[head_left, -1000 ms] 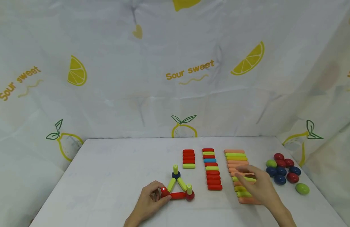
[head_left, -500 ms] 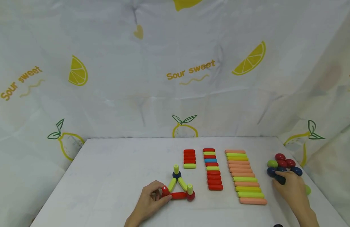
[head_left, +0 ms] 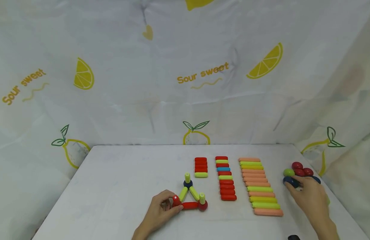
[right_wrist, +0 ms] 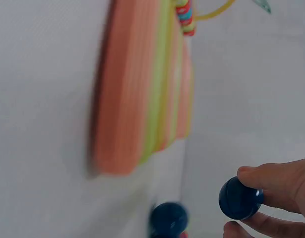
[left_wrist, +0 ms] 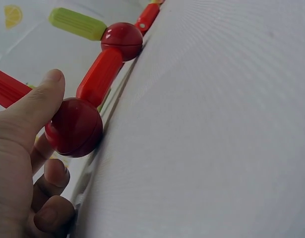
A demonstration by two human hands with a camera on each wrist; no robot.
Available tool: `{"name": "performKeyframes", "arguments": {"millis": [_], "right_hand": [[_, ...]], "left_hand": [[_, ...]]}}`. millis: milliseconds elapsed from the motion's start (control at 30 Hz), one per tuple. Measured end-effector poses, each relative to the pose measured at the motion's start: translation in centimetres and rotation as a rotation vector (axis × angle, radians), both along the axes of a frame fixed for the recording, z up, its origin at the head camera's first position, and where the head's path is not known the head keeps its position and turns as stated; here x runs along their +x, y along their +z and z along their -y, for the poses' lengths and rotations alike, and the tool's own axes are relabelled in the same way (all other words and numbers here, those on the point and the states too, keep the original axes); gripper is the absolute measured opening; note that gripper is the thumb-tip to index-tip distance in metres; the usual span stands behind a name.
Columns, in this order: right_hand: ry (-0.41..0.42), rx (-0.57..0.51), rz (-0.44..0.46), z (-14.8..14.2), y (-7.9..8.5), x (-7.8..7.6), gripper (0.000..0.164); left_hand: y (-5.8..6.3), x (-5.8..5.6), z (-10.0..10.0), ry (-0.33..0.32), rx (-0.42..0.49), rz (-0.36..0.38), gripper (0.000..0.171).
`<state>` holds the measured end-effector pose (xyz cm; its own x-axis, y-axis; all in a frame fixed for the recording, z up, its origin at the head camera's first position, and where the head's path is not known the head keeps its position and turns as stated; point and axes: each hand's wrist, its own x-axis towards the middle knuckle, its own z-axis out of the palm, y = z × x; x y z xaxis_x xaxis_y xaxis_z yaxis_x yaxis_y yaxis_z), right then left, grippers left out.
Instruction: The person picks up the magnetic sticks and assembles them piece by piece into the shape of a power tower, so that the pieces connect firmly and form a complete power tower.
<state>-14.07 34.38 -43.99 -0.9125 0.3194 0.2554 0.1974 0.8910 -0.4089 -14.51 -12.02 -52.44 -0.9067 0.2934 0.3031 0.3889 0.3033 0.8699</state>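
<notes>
On the table, a triangle frame of rods and balls stands in front of my left hand [head_left: 161, 210]. That hand grips its red corner ball [left_wrist: 74, 128], thumb across the top; an upright red rod [left_wrist: 8, 89] rises from this ball, partly behind the thumb. A lying red rod [head_left: 190, 205] links it to a dark red ball [head_left: 203, 205], and two yellow-green rods meet at a dark blue ball [head_left: 188, 184]. Far right, my right hand [head_left: 312, 200] pinches a blue ball [right_wrist: 240, 198] between thumb and fingers. Another blue ball [right_wrist: 168, 219] shows beside it.
Red, green and dark blue balls cluster by the table's right edge, among them a green ball [head_left: 289, 172]. Left of them lie a column of long rods [head_left: 256, 180], a column of short rods [head_left: 226, 182] and a smaller stack of short red rods [head_left: 201, 163].
My right hand has moved right from over the long rods to the ball cluster and taken hold of a blue ball. The left hand keeps its grip on the frame.
</notes>
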Motion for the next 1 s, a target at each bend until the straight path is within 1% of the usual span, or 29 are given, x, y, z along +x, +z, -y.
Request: {"name": "performKeyframes", "arguments": {"millis": [67, 133, 233, 300, 433, 500, 567, 667, 733, 800, 900, 1000], "right_hand": [[0.059, -0.008, -0.098, 1.6, 1.2, 0.1, 0.043], [0.125, -0.059, -0.170, 3.6, 2.5, 0.3, 0.041], [0.228, -0.155, -0.233, 6.7, 4.2, 0.6, 0.040], [0.305, -0.219, -0.261, 8.8, 5.0, 0.8, 0.039], [0.470, -0.323, -0.301, 12.5, 5.9, 1.0, 0.037], [0.517, -0.369, -0.260, 14.2, 6.1, 1.1, 0.036], [0.543, -0.396, -0.208, 15.8, 6.2, 1.1, 0.037], [0.581, -0.397, -0.141, 18.1, 6.2, 1.0, 0.037], [0.643, -0.393, -0.138, 19.5, 6.0, 0.9, 0.036], [0.722, -0.405, -0.130, 20.9, 5.9, 0.8, 0.034], [0.825, -0.416, -0.100, 22.9, 5.5, 0.5, 0.032], [0.882, -0.418, -0.051, 24.5, 5.1, 0.2, 0.031]], "left_hand": [[0.1, -0.1, 0.0, 0.008, -0.008, 0.022, 0.021], [0.2, -0.2, 0.0, 0.013, -0.026, 0.052, 0.021], [0.3, -0.5, 0.1, 0.009, -0.066, 0.086, 0.021], [0.3, -0.8, 0.2, -0.004, -0.094, 0.084, 0.020], [0.4, -1.4, 0.6, -0.035, -0.122, 0.071, 0.019], [0.5, -1.6, 0.7, -0.046, -0.120, 0.073, 0.018], [0.5, -1.6, 0.8, -0.053, -0.116, 0.079, 0.016], [0.5, -1.7, 0.8, -0.056, -0.109, 0.080, 0.016], [0.5, -1.7, 0.8, -0.059, -0.103, 0.065, 0.015], [0.5, -1.8, 0.8, -0.066, -0.085, 0.031, 0.014], [0.3, -2.1, 0.8, -0.086, -0.044, -0.055, 0.013], [0.2, -2.3, 0.6, -0.113, -0.003, -0.119, 0.014]]}}
